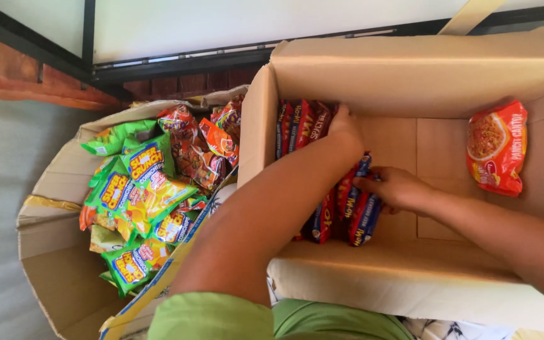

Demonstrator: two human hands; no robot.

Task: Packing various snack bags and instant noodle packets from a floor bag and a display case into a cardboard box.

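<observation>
Both hands work inside the cardboard box (423, 75): left hand (345, 126) presses flat on the upright noodle packets (303, 126) at far left. Right hand (395, 187) grips a blue-and-red packet (363, 217) nearer; best kept upright and pushed snug against the row.

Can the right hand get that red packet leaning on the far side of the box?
Probably yes. The red packet leans alone against the box wall, with bare cardboard floor between it and the right hand, which is already inside the box, holding upright packets.
</observation>
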